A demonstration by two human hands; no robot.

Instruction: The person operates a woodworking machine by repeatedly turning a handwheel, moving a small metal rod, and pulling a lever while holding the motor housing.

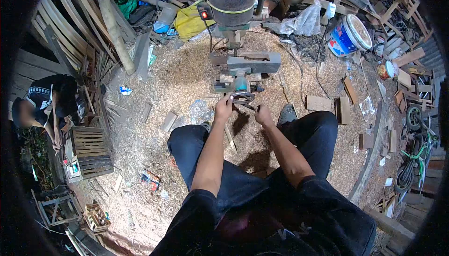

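Observation:
My left hand [224, 108] is closed on the left rim of a dark metal handwheel [243, 98] at the front of the machine. My right hand [264, 116] wraps around the end of a dark bar-like handle [248, 106] just right of the wheel. Beyond the wheel is a teal machine body [241, 84]. Across it lies a grey wooden block [265, 64] with a long slot in its top. A drill bit [235, 51] points down by the block's back edge, beneath a large dark cylindrical motor housing [231, 1].
Wood shavings [154, 92] cover the floor. At left a person [51, 99] bends beside a slatted wooden crate [93, 146]. Wood offcuts [343, 110], a white-and-blue bucket [348, 36] and a green bicycle [416, 155] stand at right. A cable [322, 45] hangs at the back right.

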